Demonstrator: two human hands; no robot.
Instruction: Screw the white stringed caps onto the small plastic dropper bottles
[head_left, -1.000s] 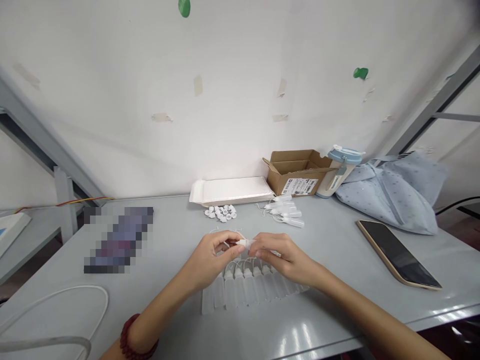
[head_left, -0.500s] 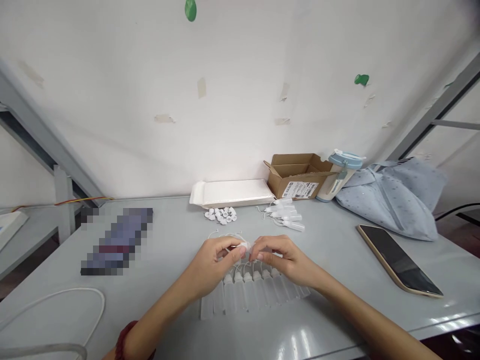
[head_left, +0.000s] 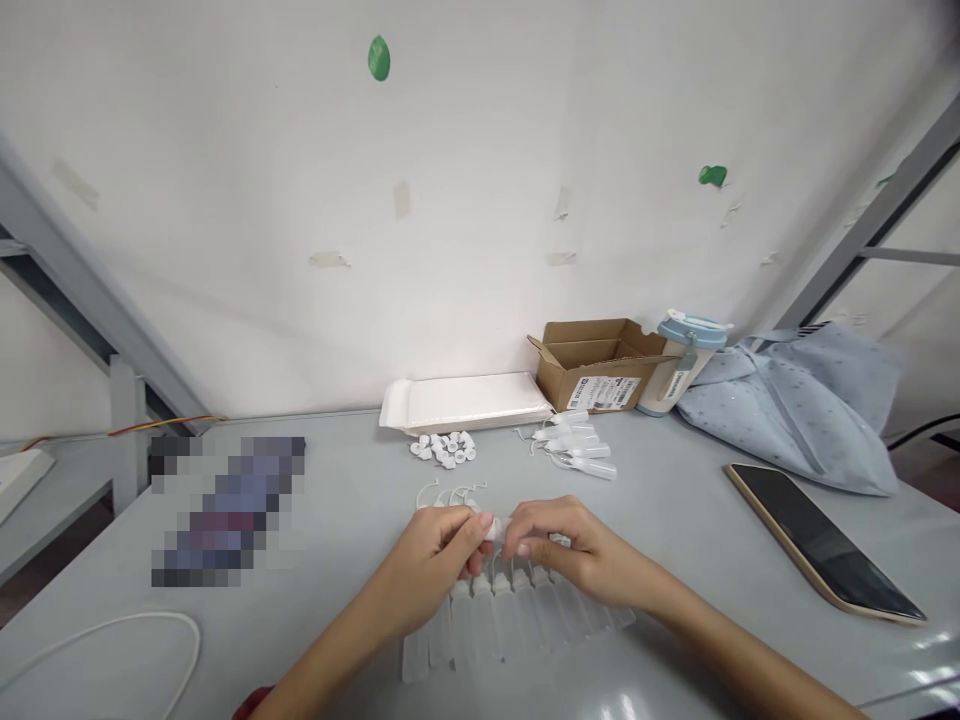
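Between the fingertips of my left hand [head_left: 431, 555] a small white cap [head_left: 493, 530] is pinched, partly covered by the thumb. My right hand [head_left: 577, 545] has its fingers closed on what looks like a translucent plastic tube against the cap; most of it is hidden by the fingers. Under both hands lies a row of several translucent tubes [head_left: 517, 620], side by side, with white tops and thin white cords toward the far side. Beyond the hands are a pile of loose white caps [head_left: 444, 450] and a few more small tubes with cords [head_left: 581, 443].
Along the wall stand a flat white package [head_left: 472, 398], an open cardboard box [head_left: 600, 365], a cup with a blue lid [head_left: 679, 365] and a light blue cloth bag [head_left: 799, 410]. A phone [head_left: 825, 540] lies at right, a blurred-out object [head_left: 232, 510] and white cable [head_left: 150, 618] at left.
The camera has tilted up slightly, so the whole scene sits lower. My left thumb and fingers now cover more of the white cap; both hands stay together over the row.
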